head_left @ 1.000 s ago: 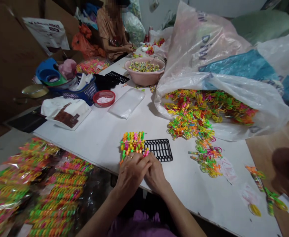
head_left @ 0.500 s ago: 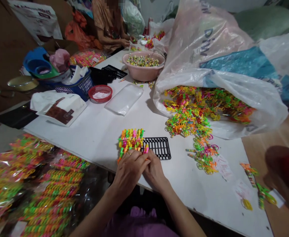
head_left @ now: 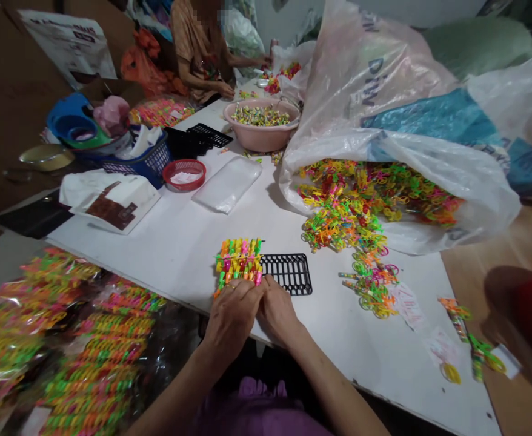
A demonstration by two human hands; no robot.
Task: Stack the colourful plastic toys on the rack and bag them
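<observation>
A black plastic grid rack (head_left: 288, 274) lies near the table's front edge. Rows of small bright plastic toys (head_left: 239, 257) in yellow, green, orange and pink fill its left part, while bare slots show on the right. My left hand (head_left: 235, 309) bends over the nearest row, its fingers closed around the front of it by a pink plastic toy (head_left: 258, 278). Close against it, my right hand (head_left: 277, 306) is closed at the rack's near edge, thumb and fingers drawn together. What lies under the fingertips of both hands is mostly hidden.
Loose plastic toys (head_left: 343, 224) spill from a big translucent bag (head_left: 397, 142) on the right. Farther back are a pink basin (head_left: 261, 136), a red basket (head_left: 185, 175) and a clear plastic bag (head_left: 228, 184). Packed toys (head_left: 97, 357) lie lower left. A person (head_left: 202, 54) works at the far end.
Both hands have shifted slightly left and down along the near row. The pink toy between them now sits lower, in line with the row. The far person's arm has stretched out to the right.
</observation>
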